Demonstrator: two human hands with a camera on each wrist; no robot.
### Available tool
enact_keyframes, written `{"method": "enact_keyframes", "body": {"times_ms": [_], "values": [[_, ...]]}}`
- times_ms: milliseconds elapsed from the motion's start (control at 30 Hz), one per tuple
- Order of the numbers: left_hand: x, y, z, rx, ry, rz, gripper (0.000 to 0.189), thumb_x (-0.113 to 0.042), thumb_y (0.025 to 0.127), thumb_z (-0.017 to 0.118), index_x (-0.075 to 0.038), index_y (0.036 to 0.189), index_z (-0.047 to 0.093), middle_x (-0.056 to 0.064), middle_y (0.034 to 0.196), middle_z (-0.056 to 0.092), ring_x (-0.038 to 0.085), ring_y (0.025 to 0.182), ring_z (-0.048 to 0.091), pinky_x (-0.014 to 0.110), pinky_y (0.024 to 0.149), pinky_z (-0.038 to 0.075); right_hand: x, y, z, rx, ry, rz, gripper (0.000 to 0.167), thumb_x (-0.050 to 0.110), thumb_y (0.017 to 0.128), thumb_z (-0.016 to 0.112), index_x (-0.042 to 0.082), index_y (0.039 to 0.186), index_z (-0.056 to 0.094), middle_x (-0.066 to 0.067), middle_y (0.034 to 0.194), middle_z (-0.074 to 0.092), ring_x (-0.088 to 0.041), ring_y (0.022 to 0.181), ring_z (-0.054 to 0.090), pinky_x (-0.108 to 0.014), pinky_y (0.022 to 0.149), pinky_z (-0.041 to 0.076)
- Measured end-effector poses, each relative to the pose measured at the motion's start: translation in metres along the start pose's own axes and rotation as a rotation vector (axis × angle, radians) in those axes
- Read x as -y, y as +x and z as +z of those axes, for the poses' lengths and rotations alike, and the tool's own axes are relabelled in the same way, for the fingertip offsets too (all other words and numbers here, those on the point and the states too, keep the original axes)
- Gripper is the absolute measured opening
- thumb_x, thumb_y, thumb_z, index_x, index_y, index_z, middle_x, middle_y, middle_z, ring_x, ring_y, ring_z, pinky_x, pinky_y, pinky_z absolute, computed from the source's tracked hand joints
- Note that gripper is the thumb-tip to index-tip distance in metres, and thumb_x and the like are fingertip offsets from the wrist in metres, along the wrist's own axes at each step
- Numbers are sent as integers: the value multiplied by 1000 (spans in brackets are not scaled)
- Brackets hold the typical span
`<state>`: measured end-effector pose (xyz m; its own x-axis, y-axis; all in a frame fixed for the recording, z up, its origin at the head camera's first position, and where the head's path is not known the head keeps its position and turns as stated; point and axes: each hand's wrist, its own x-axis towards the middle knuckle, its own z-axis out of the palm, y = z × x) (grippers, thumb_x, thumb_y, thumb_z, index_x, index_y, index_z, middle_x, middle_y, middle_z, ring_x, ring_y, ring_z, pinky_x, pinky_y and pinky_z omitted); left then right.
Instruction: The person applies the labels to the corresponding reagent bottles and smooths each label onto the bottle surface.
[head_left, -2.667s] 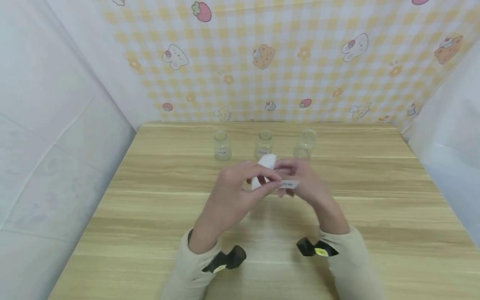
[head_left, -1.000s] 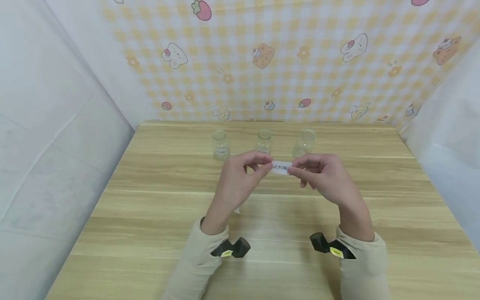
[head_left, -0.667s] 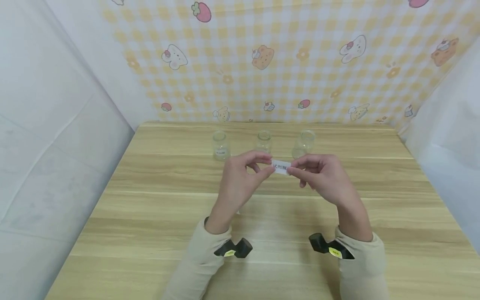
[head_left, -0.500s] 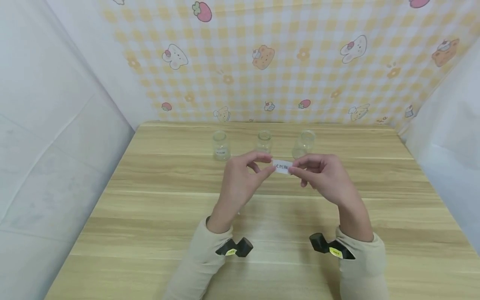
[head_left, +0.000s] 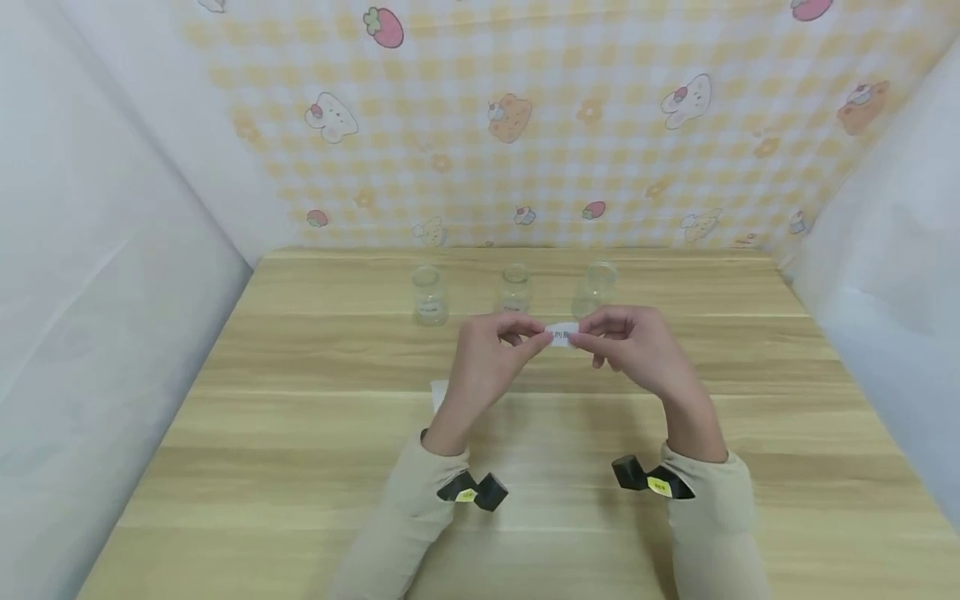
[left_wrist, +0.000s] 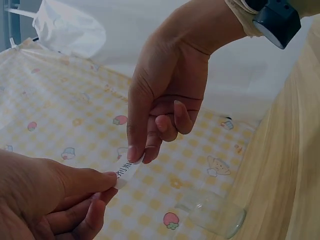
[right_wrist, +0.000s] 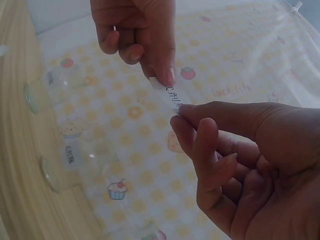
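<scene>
A small white label [head_left: 561,335] with printed black characters is stretched between both hands above the table. My left hand [head_left: 487,362] pinches its left end between thumb and forefinger. The right end is pinched the same way by my right hand [head_left: 641,350]. In the right wrist view the label [right_wrist: 167,95] shows its print, partly covered by the thumbs. Behind the hands stand three clear glass jars: a left jar [head_left: 430,292] and a middle jar [head_left: 514,287], both bearing similar labels, and a right jar [head_left: 600,287] with no label visible on it.
A white piece of paper [head_left: 438,393] lies on the wooden table [head_left: 300,467], partly hidden by the left hand. A yellow checked cloth [head_left: 465,125] hangs behind the table, and white sheets [head_left: 90,292] close off the sides.
Earlier the left hand alone pinched the label, with white paper near the right hand. The paper now lies on the table, and the right hand has taken the label's other end.
</scene>
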<state>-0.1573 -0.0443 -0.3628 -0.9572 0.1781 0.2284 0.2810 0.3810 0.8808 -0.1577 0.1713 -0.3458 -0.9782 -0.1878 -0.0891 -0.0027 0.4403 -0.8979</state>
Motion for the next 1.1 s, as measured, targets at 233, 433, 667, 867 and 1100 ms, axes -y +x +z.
{"method": "enact_keyframes", "body": {"times_ms": [233, 433, 667, 867, 1100], "values": [[13, 15, 25, 19, -10, -36, 9, -17, 93, 80, -9, 96, 80, 0, 90, 77, 14, 78, 66, 26, 70, 54, -23, 10, -9, 4, 34, 26, 29, 18, 95, 77, -5, 110, 68, 0, 74, 71, -14, 61, 62, -25, 55, 48], [24, 28, 50, 52, -34, -89, 10, -18, 94, 79, -9, 97, 80, 0, 91, 77, 15, 78, 65, 25, 68, 53, -44, 17, -19, -23, 15, 8, 26, 14, 96, 75, -7, 111, 70, -2, 77, 74, -14, 60, 63, -27, 55, 50], [34, 43, 75, 18, -75, -138, 11, -17, 92, 81, -8, 97, 80, 1, 89, 77, 12, 76, 68, 26, 67, 55, -65, 33, -33, -54, -62, 14, 24, 23, 96, 77, 0, 103, 76, -2, 80, 75, -23, 70, 68, -28, 57, 50], [47, 55, 95, -22, -104, -169, 10, -15, 90, 82, -6, 94, 80, 3, 88, 78, 12, 75, 69, 26, 70, 56, -85, 46, -38, -73, -68, 35, 26, 26, 96, 76, 1, 103, 77, -13, 90, 76, -34, 79, 69, -27, 59, 51], [56, 65, 114, -61, -86, -191, 10, -17, 90, 82, -8, 94, 80, 1, 90, 78, 9, 69, 63, 22, 62, 50, -102, 57, -41, -110, -66, 43, 24, 23, 97, 76, 0, 102, 77, -24, 95, 75, -25, 74, 68, -23, 55, 46]]}}
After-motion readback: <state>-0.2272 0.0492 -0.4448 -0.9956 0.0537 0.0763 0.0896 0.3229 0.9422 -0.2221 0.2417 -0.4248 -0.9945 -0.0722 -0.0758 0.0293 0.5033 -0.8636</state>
